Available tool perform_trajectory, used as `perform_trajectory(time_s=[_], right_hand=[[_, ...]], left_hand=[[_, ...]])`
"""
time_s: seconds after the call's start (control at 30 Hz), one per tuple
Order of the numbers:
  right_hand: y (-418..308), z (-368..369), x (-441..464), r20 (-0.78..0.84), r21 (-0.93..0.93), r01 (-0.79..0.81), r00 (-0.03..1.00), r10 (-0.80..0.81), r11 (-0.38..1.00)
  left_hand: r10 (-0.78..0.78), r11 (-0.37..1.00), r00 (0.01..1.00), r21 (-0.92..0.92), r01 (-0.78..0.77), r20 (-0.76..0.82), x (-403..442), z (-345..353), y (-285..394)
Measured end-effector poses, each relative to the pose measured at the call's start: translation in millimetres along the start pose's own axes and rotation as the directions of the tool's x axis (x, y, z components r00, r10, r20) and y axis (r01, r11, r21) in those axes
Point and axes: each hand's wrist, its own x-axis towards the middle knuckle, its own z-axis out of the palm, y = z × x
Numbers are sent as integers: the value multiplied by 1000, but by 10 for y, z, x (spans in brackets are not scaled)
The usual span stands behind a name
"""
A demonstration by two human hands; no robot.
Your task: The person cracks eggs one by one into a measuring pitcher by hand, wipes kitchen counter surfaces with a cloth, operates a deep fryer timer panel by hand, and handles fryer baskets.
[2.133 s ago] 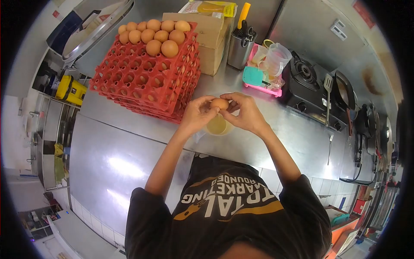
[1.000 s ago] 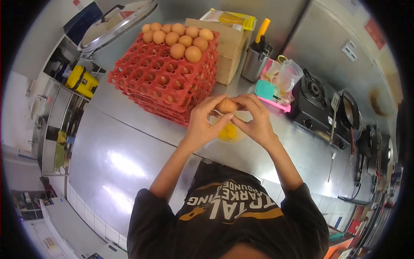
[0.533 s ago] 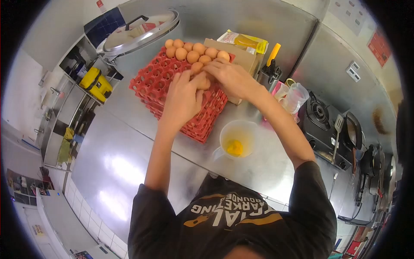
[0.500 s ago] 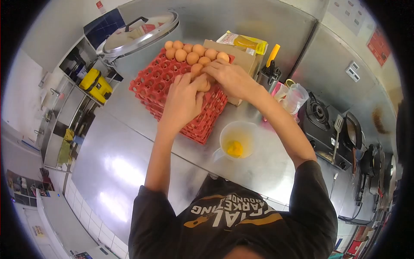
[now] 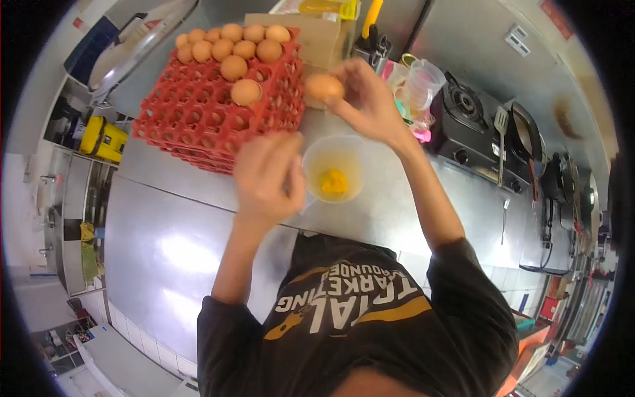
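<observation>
An egg is held between thumb and fingers of the right hand, between the red trays and pink basket. The left hand is blurred; its contents cannot be told. Through loose grip, the egg could be dropped onto the bench; through excess pressure, cracked outside the jug.

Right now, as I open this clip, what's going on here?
The person's right hand holds a brown egg beside the stacked red trays. The left hand, blurred, is near the trays' front corner; I can't tell whether it holds anything. Yolk sits in the jug on the counter.
</observation>
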Motion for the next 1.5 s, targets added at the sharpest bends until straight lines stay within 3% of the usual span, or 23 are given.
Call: perform_trajectory(time_s=[0.03, 0.07, 0.13, 0.17, 0.27, 0.3, 0.33, 0.37, 0.43, 0.6, 0.7, 0.8, 0.9, 0.97, 1.0, 1.03, 1.1, 1.17, 1.33, 1.5], right_hand=[[30, 0, -275, -12, 206, -92, 995, 97, 974], [-3, 34, -583, -11, 405, -170, 981, 191, 898], [-9, 53, -1093, 51, 583, -468, 837, 545, 664], [31, 93, -1302, 47, 585, -472, 831, 554, 659], [9, 216, -1745, -44, 472, -519, 793, 607, 712], [-75, 270, -1797, -213, 178, -427, 863, 459, 886], [-127, 325, -1843, -316, -155, -314, 914, 254, 937], [-143, 376, -1892, -318, -150, -321, 911, 261, 935], [-135, 464, -1979, -324, -443, -183, 945, 33, 878], [-75, 565, -2054, -334, -420, -223, 939, 78, 880], [-97, 556, -2030, -358, -469, -166, 934, -15, 868], [28, 542, -2035, -296, -454, -229, 950, 97, 861], [-101, 474, -1903, -338, -350, -249, 933, 126, 903], [-53, 405, -1739, -291, 94, -330, 893, 343, 939], [110, 415, -1693, -232, 310, -337, 880, 415, 889], [128, 354, -1570, -234, 307, -329, 883, 406, 893], [100, 207, -1346, 46, 441, -475, 859, 510, 761], [135, 154, -1241, 86, 456, -492, 854, 513, 742], [282, 101, -1145, 186, 429, -524, 848, 496, 736], [458, 91, -1223, 200, 384, -468, 883, 424, 796]], left_hand=[[-29, 996, 988, -82, 42, 153, -177, 98, 49], [-37, 994, 986, -93, 52, 161, -316, 192, 89], [-20, 981, 891, -163, 105, 454, -555, 367, 152], [-18, 979, 887, -171, 109, 462, -666, 432, 174], [-41, 971, 847, -180, 160, 531, -938, 589, 241], [-38, 974, 846, -169, 150, 532, -997, 622, 248], [-35, 978, 845, -157, 139, 533, -1037, 639, 255], [-35, 977, 841, -159, 143, 540, -1057, 648, 251], [-40, 982, 845, -135, 132, 534, -1082, 669, 241], [-47, 983, 841, -122, 134, 539, -1076, 672, 255], [-48, 984, 843, -118, 132, 535, -1078, 667, 245], [-44, 983, 846, -128, 132, 531, -1045, 664, 236], [-79, 970, 879, -166, 176, 470, -968, 648, 249], [-110, 958, 908, -198, 205, 405, -799, 654, 258], [-183, 913, 904, -275, 303, 386, -660, 659, 252], [-254, 851, 893, -354, 388, 371, -544, 688, 216], [-186, 816, 906, -454, 358, 381, -381, 768, 19], [-118, 772, 915, -544, 330, 387, -263, 766, -105], [-144, 785, 824, -444, 432, 548, -139, 656, -177], [-112, 825, 845, -425, 372, 523, -242, 744, -206]])
